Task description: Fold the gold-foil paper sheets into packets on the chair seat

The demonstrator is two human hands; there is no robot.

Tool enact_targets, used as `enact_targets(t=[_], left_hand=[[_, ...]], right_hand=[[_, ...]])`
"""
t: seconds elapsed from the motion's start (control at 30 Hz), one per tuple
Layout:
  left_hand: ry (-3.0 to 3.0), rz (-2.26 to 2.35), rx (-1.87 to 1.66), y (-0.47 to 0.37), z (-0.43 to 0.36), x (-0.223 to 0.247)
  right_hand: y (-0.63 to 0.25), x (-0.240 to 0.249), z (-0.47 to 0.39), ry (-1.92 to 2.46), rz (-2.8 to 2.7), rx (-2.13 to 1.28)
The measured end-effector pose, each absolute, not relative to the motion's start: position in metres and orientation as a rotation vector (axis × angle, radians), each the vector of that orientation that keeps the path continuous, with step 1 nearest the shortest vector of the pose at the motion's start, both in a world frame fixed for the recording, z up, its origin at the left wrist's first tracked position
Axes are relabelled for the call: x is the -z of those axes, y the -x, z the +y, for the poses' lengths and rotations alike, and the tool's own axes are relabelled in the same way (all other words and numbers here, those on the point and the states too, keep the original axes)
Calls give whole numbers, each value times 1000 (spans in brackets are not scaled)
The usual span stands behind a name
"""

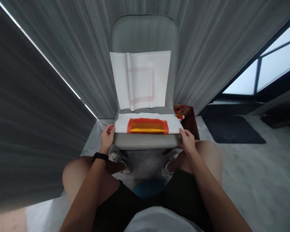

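A white sheet (pixel 148 117) lies on the chair's seat, with an orange-red painted frame and a shiny gold strip (pixel 147 128) along its near edge. My left hand (pixel 108 136) pinches its near left corner between thumb and finger. At the opposite corner, my right hand (pixel 187 139) grips the sheet the same way. Behind it, a second white sheet (pixel 141 79) leans against the backrest, with a faint pinkish square outline and a vertical crease. Neither hand touches that one.
The grey padded chair (pixel 145 33) stands against grey panelled walls (pixel 70 42). Behind its right side is a reddish cardboard box (pixel 190 119) with papers in it. A dark mat (pixel 232 129) lies on the floor at right, below a window (pixel 268 67). My knees flank the seat.
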State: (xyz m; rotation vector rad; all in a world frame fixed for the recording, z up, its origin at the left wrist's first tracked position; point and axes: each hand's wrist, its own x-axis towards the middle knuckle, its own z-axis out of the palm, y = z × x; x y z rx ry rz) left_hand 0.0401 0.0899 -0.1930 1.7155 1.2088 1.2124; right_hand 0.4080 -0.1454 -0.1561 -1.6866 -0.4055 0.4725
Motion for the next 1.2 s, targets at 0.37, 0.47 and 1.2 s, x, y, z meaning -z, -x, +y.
enact_targets(t=[0.37, 0.47, 1.2], left_hand=[[-1840, 1371, -1116, -47, 79, 188], [-1911, 1413, -1105, -45, 72, 186], [-1990, 1544, -1024, -48, 62, 192]], right_hand=[[-401, 161, -138, 1879, -451, -239], [-405, 162, -140, 1935, -490, -206], [-304, 132, -74, 1961, -1549, 349]])
